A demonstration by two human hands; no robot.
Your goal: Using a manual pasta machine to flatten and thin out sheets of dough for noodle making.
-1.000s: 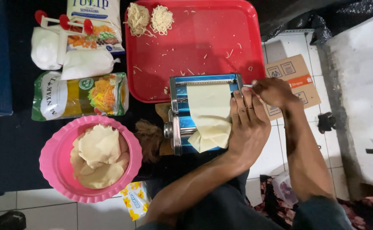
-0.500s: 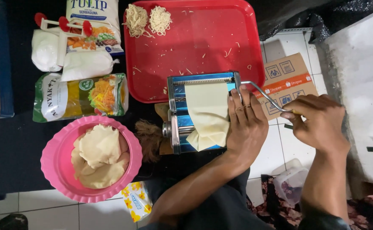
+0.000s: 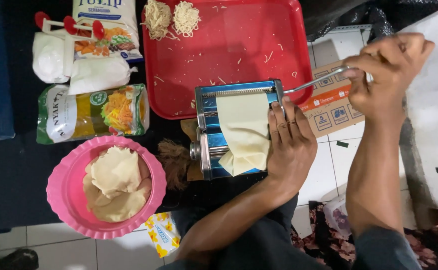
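Nearest the person, the left hand (image 3: 290, 145) lies flat and open on the right side of the pasta machine (image 3: 229, 127), fingers beside the pale dough sheet (image 3: 243, 131) draped over the rollers. To the left, a pink bowl (image 3: 61, 192) holds flattened dough pieces (image 3: 115, 182). Farther right, the right hand (image 3: 386, 72) is closed around the end of the metal crank (image 3: 313, 82). Beyond the machine, a red tray (image 3: 239, 45) carries two small noodle heaps (image 3: 171, 17), with food bags (image 3: 91, 112) to its left.
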